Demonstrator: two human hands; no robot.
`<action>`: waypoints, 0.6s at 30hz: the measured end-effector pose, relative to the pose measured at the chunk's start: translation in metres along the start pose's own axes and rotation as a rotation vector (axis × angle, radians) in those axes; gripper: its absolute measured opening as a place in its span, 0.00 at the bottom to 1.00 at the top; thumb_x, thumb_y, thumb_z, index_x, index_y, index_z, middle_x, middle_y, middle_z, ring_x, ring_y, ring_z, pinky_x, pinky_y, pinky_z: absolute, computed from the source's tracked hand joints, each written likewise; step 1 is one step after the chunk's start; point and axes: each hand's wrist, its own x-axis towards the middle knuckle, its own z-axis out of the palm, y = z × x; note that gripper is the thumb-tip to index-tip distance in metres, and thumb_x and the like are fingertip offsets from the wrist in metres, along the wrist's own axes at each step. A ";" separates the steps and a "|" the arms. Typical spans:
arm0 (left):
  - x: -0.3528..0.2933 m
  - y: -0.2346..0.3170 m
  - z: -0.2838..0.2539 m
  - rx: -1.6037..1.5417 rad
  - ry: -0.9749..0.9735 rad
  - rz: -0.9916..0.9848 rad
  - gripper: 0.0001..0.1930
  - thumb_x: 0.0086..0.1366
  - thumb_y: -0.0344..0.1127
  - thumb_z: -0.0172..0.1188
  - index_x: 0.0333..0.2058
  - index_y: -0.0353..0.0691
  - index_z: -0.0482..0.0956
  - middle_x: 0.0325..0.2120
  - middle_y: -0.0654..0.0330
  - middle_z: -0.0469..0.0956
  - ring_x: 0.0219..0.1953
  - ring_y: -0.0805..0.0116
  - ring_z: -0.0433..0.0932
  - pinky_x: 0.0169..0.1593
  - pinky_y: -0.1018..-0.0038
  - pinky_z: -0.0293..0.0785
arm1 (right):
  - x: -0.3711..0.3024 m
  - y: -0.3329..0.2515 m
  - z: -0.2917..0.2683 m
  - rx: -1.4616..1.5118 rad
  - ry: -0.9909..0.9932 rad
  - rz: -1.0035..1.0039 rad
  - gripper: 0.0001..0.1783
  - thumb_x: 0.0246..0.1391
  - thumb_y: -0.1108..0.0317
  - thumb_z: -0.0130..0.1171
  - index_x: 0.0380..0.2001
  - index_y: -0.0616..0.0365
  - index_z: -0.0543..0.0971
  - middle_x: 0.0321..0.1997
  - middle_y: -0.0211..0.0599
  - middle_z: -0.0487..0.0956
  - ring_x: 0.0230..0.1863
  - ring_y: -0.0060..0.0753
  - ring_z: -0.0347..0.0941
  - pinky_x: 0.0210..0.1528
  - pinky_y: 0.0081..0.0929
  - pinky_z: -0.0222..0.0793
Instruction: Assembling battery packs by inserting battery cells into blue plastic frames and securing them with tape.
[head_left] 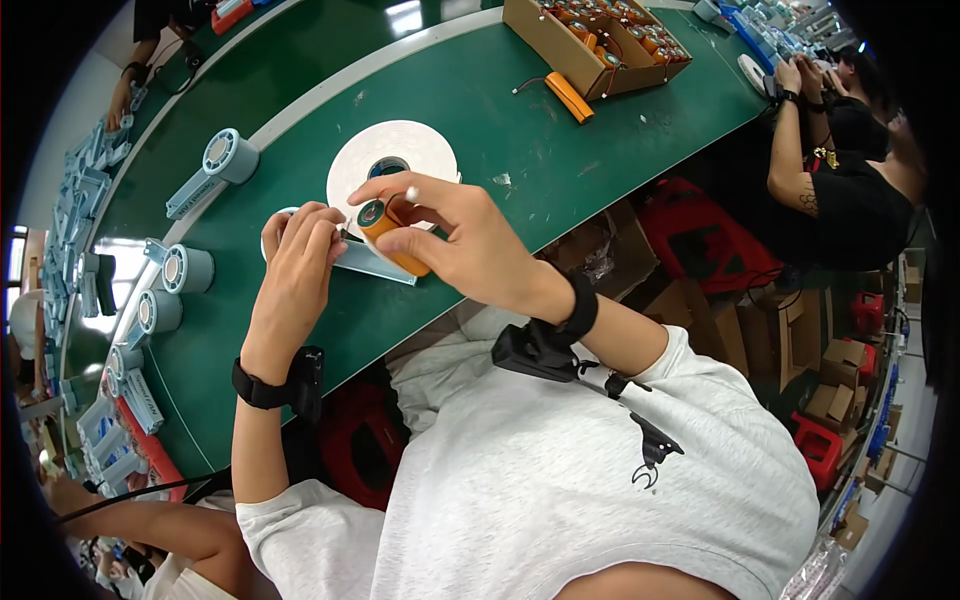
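My right hand (465, 235) grips an orange cylindrical battery pack (405, 256) between thumb and fingers, its round end tilted up toward the left. A small white connector (412, 193) shows by the right fingers. Close beside it, the bent fingers of my left hand (300, 250) are drawn together near thin wires; what they pinch is too small to make out. Beneath both hands lies a light-blue handheld fan casing (375, 263), its round head mostly covered by my left hand. Just behind is a large roll of white tape (425, 150), flat on the green table (300, 340).
A cardboard box (640, 80) of orange battery packs stands at the back, with a loose battery pack (568, 97) before it. Several light-blue fan casings (228, 158) line the left side. A co-worker (850, 170) works at the right; another person's arm (160, 530) is at lower left.
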 end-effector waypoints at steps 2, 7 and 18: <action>0.001 0.000 0.002 -0.043 0.030 -0.036 0.05 0.59 0.25 0.51 0.35 0.36 0.67 0.39 0.59 0.71 0.47 0.61 0.68 0.56 0.60 0.54 | -0.002 0.013 0.013 -0.065 0.069 -0.099 0.13 0.43 0.77 0.61 0.36 0.61 0.76 0.35 0.36 0.76 0.33 0.31 0.75 0.39 0.19 0.71; 0.001 0.003 0.010 0.028 0.171 -0.057 0.05 0.61 0.25 0.48 0.37 0.36 0.66 0.38 0.57 0.71 0.43 0.62 0.70 0.56 0.62 0.53 | -0.002 0.014 0.018 -0.226 0.033 -0.234 0.14 0.41 0.79 0.62 0.34 0.61 0.76 0.33 0.37 0.75 0.31 0.30 0.74 0.35 0.20 0.70; 0.001 -0.006 0.004 -0.214 0.140 -0.178 0.08 0.63 0.26 0.42 0.40 0.35 0.66 0.39 0.55 0.71 0.41 0.60 0.70 0.57 0.65 0.51 | 0.006 0.014 0.029 -0.448 -0.202 -0.150 0.10 0.43 0.77 0.60 0.32 0.62 0.74 0.28 0.42 0.75 0.29 0.41 0.73 0.32 0.30 0.69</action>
